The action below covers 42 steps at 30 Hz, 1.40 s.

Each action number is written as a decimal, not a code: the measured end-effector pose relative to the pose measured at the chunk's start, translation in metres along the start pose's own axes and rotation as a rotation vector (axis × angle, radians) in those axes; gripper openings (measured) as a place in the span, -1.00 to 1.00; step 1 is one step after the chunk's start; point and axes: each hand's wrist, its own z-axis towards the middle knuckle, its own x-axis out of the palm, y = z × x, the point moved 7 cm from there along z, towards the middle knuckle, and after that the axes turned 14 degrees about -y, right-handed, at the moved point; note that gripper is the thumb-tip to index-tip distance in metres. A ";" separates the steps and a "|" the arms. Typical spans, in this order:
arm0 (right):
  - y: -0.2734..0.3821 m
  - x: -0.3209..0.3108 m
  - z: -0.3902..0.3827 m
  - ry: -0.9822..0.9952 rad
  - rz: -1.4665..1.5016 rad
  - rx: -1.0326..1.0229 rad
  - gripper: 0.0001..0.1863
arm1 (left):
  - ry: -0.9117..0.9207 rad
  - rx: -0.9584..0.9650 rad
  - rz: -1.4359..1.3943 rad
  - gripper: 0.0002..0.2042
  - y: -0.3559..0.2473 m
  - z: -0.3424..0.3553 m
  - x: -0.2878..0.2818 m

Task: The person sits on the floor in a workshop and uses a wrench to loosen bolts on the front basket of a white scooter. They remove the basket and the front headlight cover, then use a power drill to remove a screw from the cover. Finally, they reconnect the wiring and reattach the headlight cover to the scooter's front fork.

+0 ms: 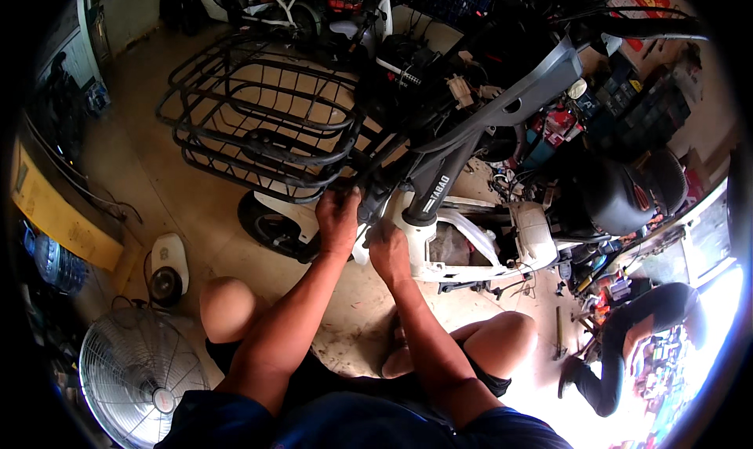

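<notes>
Fingers curled in close at the scooter's neck, a worker's left hand [337, 220] and right hand [388, 253] meet just below the basket [302, 157]; whether either set is pinching a part cannot be told, as the knuckles hide the tips. The scooter [463, 273] stands on the floor [149, 167] in front of the worker's knees, its black column [461, 157] rising beside the right hand. Work appears to be partway along: basket, column and front wheel [263, 225] are on, while the white body lies open behind the column, its inside exposed and seemingly left to be closed. What is done at the neck itself is hidden. Farther out, a black seat [620, 196] shows at right, a fan [163, 400] stands at lower left, and another person [647, 316] bends over at lower right.
</notes>
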 end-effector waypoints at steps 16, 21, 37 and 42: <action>0.042 -0.021 0.032 0.411 -0.356 -0.533 -0.84 | 0.019 0.141 0.053 -0.81 -0.006 0.007 0.000; 0.044 -0.042 0.025 0.221 -0.212 -0.394 -0.86 | 0.035 0.014 0.006 -0.90 -0.002 -0.004 0.007; -0.052 0.002 0.010 -0.087 0.638 0.482 -0.77 | -0.035 -0.014 0.124 -0.83 0.006 0.007 -0.005; -0.032 -0.012 0.003 -0.283 0.860 0.464 -0.76 | -0.043 -0.062 0.117 -0.79 0.010 0.011 -0.007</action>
